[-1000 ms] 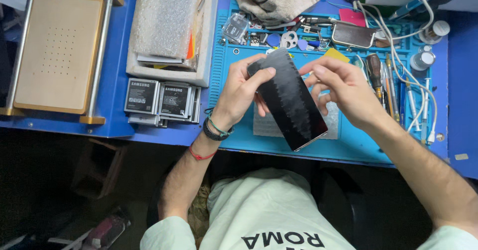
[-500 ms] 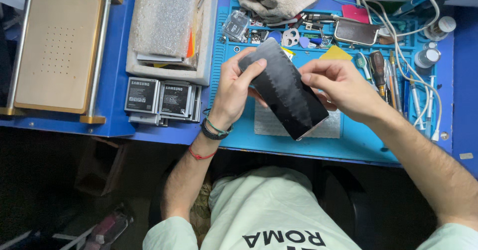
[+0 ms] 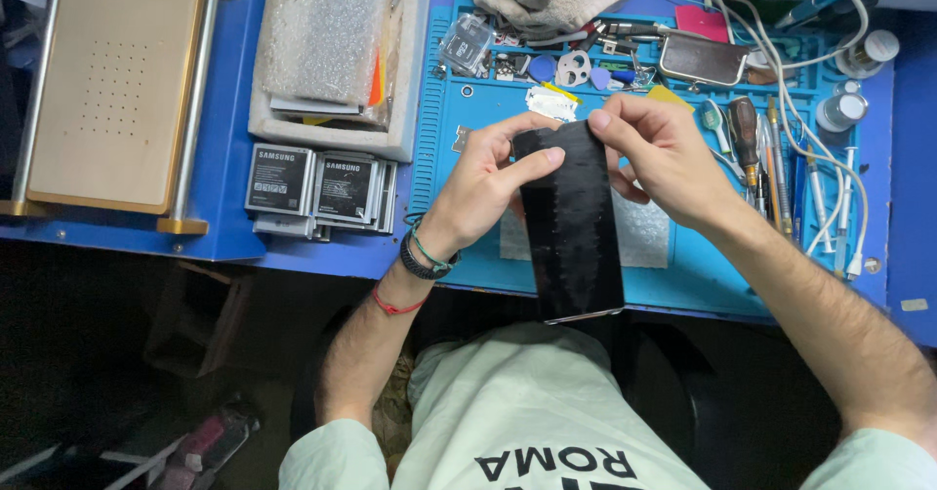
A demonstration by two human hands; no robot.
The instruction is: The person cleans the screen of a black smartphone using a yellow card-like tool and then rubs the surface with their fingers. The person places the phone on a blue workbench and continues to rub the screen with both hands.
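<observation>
Here, your left hand (image 3: 488, 183) and right hand (image 3: 656, 153) both pinching the top of the black phone screen (image 3: 571, 226), held upright-ish above the blue mat (image 3: 459, 256) on your worktop, batteries (image 3: 317, 189) well left.

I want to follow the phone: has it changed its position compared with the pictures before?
Yes. The black phone was tilted with its lower end toward the right; now it stands nearly straight against the blue mat, held by both hands.
</observation>
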